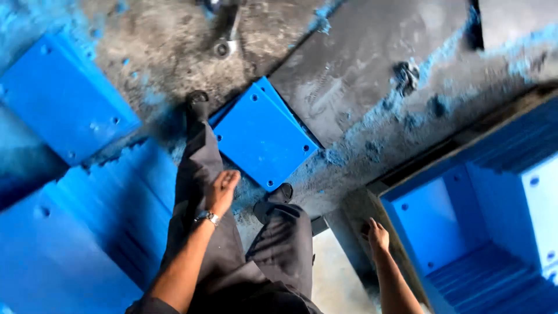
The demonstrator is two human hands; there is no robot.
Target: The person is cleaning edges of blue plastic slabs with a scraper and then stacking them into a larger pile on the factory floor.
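Observation:
I look straight down at my legs in grey trousers and dark shoes on a dusty floor. My left hand (222, 190) hangs beside my left thigh, fingers loosely apart, holding nothing; a wristwatch (208, 217) sits on that wrist. Empty too, my right hand (378, 235) hangs low by a dark frame edge (356, 229). Between my feet lies a small stack of square blue plastic plates (261, 136) with corner holes. Neither hand touches a plate.
A big stack of blue plates (87, 232) fills the lower left, with another blue plate (64, 99) at the upper left. A bin of blue plates (482, 227) stands at the right. A metal wrench (224, 40) lies at the top. Blue shavings dust the floor.

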